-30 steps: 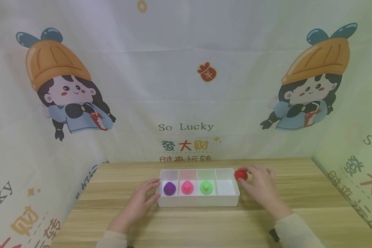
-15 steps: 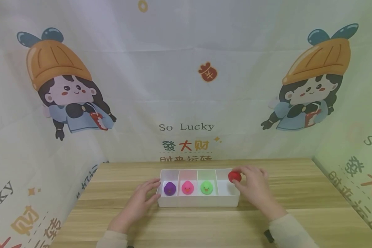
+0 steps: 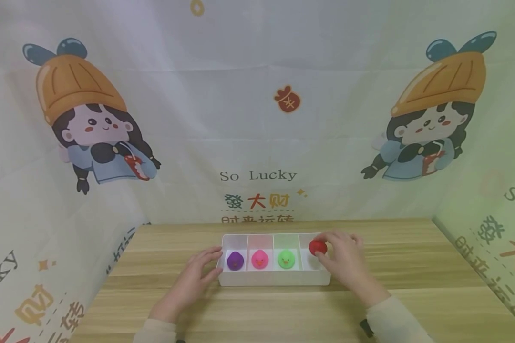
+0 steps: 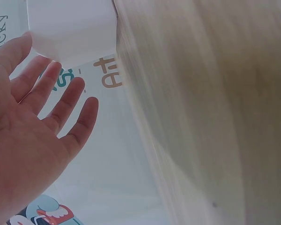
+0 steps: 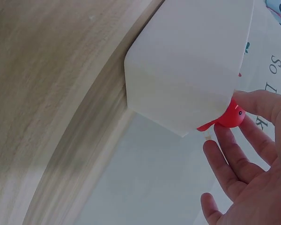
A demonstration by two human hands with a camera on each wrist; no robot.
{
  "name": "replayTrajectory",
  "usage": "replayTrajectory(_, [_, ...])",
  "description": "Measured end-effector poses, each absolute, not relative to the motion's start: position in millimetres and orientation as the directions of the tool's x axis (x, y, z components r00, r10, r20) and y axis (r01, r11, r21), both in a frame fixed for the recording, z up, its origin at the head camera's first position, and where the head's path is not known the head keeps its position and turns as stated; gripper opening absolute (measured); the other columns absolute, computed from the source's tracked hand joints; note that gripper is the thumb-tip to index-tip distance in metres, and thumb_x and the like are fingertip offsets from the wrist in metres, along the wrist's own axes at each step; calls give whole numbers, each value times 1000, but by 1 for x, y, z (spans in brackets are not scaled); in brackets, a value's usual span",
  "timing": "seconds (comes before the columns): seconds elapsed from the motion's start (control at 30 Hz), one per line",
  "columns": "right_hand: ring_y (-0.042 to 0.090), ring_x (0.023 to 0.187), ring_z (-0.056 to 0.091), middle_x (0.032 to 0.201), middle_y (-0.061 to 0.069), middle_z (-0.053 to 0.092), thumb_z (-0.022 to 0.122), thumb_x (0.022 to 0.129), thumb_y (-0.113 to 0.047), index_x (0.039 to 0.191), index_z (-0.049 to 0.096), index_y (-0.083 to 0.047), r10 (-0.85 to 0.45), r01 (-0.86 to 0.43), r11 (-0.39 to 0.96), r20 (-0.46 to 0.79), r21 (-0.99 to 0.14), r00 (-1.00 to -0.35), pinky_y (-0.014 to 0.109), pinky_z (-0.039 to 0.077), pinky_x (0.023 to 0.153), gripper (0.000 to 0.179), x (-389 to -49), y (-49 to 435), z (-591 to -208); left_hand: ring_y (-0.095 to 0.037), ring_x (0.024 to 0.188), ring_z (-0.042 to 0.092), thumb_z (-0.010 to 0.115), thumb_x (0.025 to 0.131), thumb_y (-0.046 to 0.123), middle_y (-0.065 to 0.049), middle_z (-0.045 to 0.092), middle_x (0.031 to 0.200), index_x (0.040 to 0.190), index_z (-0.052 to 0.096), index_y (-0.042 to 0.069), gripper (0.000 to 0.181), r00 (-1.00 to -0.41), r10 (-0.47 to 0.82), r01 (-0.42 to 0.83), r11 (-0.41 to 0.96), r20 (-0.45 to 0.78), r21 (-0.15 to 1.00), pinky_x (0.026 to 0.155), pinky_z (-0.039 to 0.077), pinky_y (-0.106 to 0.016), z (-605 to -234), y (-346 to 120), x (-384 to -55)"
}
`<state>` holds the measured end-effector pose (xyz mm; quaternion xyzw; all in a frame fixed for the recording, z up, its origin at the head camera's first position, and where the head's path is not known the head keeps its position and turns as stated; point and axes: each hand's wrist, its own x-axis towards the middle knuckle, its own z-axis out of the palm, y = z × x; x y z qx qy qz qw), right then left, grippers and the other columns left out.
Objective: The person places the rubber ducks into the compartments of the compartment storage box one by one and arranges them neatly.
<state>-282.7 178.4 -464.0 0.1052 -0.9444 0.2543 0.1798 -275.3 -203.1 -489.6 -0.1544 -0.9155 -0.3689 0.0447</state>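
Observation:
A long white box [image 3: 274,278] with dividers stands on the table. From left to right, its compartments hold a purple toy duck [image 3: 235,261], a pink toy duck [image 3: 260,259] and a green toy duck [image 3: 286,259]. Over the rightmost compartment, my right hand [image 3: 345,257] pinches a red toy duck [image 3: 317,247] between thumb and fingers. The right wrist view shows the red duck's eye and body at the box rim, partly hidden behind the wall. My left hand [image 3: 199,271] has its fingers extended, the fingertips at the box's left end.
The wooden table [image 3: 257,314] extends around the box on all sides. Behind it and at both sides hangs a printed cloth [image 3: 257,133] with cartoon figures and lettering.
My right hand has carried the red duck leftward, from beside the box's right end to over the rightmost compartment, slightly lower. The left hand and the other ducks have stayed in place.

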Motion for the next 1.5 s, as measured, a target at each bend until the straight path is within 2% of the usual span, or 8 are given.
replayTrajectory(0.57, [22,106,67,108,0,74,88,82,-17,106,75,-16,-249,-400,836,390,-375,-887,57,34,108,28,-290,176,-471,-41,148,40,68,100,19,-9,49,159,143,58,3,48,-946,253,322,681,201,657,124,29,-64,-492,-205,-277])
replayTrajectory(0.77, [22,104,67,103,-2,76,89,80,-16,102,75,-16,-287,-422,835,373,-354,-882,60,31,110,26,-295,176,-472,-41,148,40,68,100,19,-10,48,159,144,57,3,48,-947,254,318,681,194,660,124,29,-65,-493,-205,-277])
replayTrajectory(1.07, [20,97,66,91,-7,74,89,77,-12,93,73,-18,-331,-402,856,254,-325,-909,70,21,117,23,-302,172,-465,-42,148,39,67,100,19,-8,48,160,144,57,4,47,-949,252,312,680,188,663,124,28,-65,-491,-205,-277])
replayTrajectory(1.27, [20,94,62,86,-7,71,89,78,-10,90,70,-18,-336,-381,873,192,-304,-922,71,17,118,24,-306,170,-464,-41,148,40,68,100,19,-8,48,159,144,57,3,48,-947,256,319,687,194,653,124,29,-64,-491,-204,-277])
replayTrajectory(1.5, [22,95,63,86,-7,73,89,77,-9,89,70,-19,-332,-377,877,191,-297,-924,70,17,118,25,-309,169,-466,-40,148,40,68,100,20,-9,49,159,143,58,4,48,-948,252,317,689,195,652,124,28,-64,-492,-204,-277])
